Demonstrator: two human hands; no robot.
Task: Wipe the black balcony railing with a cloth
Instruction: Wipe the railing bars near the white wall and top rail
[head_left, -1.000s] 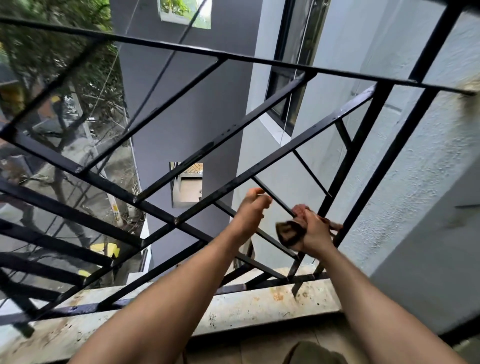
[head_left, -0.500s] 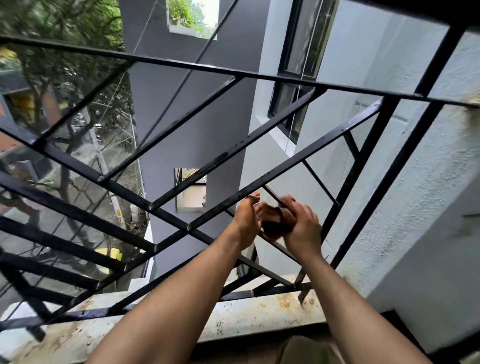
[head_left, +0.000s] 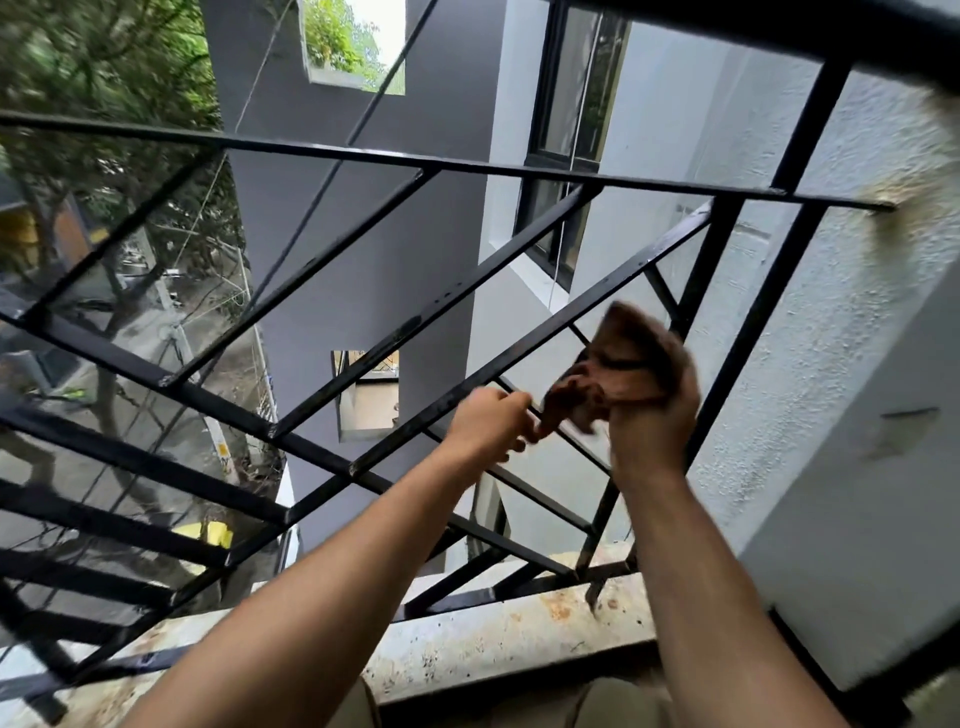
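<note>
Against the diagonal bar, your right hand (head_left: 652, 431) grips the brown cloth (head_left: 621, 366); your left hand (head_left: 488, 428) pinches its hanging corner. Open gaps surround them in the black railing (head_left: 363, 156), above the stained ledge (head_left: 493, 644).

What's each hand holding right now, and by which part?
The right hand grips the brown cloth by its bunched lower part. The left hand pinches the cloth's dangling left end beside a railing bar.
</note>
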